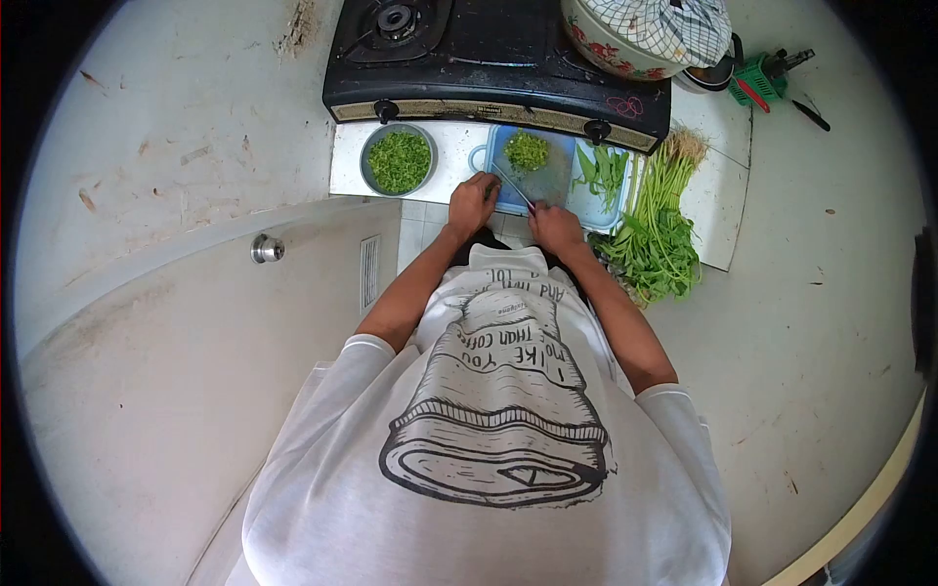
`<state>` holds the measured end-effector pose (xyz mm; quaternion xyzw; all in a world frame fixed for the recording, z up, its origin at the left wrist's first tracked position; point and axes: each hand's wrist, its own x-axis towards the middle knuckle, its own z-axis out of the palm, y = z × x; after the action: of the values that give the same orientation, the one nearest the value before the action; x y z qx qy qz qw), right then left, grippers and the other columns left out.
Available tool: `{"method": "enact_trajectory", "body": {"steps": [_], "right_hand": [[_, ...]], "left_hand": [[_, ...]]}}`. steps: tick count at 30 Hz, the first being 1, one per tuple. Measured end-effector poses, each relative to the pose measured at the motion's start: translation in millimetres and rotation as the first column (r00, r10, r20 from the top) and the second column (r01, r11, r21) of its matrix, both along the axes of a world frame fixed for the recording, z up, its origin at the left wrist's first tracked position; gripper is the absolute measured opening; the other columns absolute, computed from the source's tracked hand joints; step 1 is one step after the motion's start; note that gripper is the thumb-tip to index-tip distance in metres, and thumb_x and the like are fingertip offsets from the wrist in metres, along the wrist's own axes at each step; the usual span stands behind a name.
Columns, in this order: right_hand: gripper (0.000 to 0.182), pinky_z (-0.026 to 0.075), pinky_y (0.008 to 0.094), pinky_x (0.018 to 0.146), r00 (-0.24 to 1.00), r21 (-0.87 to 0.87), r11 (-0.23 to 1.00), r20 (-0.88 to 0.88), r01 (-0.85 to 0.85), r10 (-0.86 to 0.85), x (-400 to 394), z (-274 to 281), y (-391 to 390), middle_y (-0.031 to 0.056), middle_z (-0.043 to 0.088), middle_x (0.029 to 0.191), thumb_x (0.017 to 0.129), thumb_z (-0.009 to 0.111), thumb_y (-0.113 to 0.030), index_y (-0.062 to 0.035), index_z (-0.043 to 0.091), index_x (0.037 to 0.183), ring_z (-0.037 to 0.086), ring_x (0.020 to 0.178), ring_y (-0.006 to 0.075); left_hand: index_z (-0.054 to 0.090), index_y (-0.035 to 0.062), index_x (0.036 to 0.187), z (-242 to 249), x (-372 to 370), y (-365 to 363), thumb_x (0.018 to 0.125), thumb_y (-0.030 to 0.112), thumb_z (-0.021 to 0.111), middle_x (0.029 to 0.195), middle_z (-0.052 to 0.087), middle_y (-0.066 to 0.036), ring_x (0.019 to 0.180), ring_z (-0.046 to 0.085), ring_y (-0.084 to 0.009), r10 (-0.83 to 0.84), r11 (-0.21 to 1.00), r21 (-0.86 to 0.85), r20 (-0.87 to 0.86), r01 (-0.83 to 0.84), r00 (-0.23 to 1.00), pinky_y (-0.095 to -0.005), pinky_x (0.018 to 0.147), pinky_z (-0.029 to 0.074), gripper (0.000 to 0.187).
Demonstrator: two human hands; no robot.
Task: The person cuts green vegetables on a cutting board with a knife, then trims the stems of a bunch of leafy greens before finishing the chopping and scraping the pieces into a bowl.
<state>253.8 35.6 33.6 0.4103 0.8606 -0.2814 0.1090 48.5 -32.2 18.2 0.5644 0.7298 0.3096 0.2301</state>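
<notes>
My right hand is closed round the handle of a knife, whose blade points up and left across the blue cutting board. At the board's lower left edge, my left hand rests with its fingers curled together; what they hold, if anything, is hidden. A small heap of chopped greens lies on the board beyond the blade. Left of the board stands a grey bowl filled with chopped greens. Cut leafy stems lie to the right, beside a large bunch of leafy greens with roots attached.
A black gas stove borders the work surface at the back. On its right stands a floral pot covered by a checked cloth. Farther right are a green basket with utensils and a dark-handled knife. A door knob projects at left.
</notes>
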Motion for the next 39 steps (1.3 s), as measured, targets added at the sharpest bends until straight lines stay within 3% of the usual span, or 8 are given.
{"method": "enact_trajectory", "body": {"steps": [15,24,39], "right_hand": [[0.033,0.059,0.0516,0.070,0.995,0.052,0.999,-0.101,-0.012,0.017,-21,-14,-3,0.0241,0.072,0.080,0.099,0.054,-0.028,0.0023,0.066,0.098,0.073,0.074,0.0407],[0.031,0.059,0.0518,0.071,1.000,-0.004,1.000,-0.016,0.018,-0.018,3,-7,-5,0.0231,0.073,0.082,0.098,0.056,-0.028,0.0014,0.065,0.100,0.073,0.078,0.0406],[0.034,0.059,0.0527,0.070,0.996,0.014,1.000,-0.090,-0.017,0.019,-19,-9,-4,0.0245,0.072,0.081,0.099,0.053,-0.029,0.0022,0.065,0.096,0.073,0.075,0.0416]], "left_hand": [[0.071,0.0077,0.101,7,2,1,0.091,0.012,0.066,0.094,0.068,-0.014,0.081,0.067,-0.0393,-0.004,0.998,-0.055,-0.039,0.001,0.999,-0.0475,0.074,0.054,0.012],[0.070,0.0070,0.098,4,2,0,0.091,0.014,0.067,0.091,0.068,-0.013,0.080,0.067,-0.0377,0.026,1.000,-0.008,0.029,-0.026,0.999,-0.0458,0.073,0.054,0.010],[0.071,0.0073,0.097,7,1,0,0.090,0.010,0.068,0.088,0.061,-0.013,0.080,0.065,-0.0368,0.051,0.997,-0.054,-0.002,-0.051,0.999,-0.0458,0.072,0.052,0.009]]}}
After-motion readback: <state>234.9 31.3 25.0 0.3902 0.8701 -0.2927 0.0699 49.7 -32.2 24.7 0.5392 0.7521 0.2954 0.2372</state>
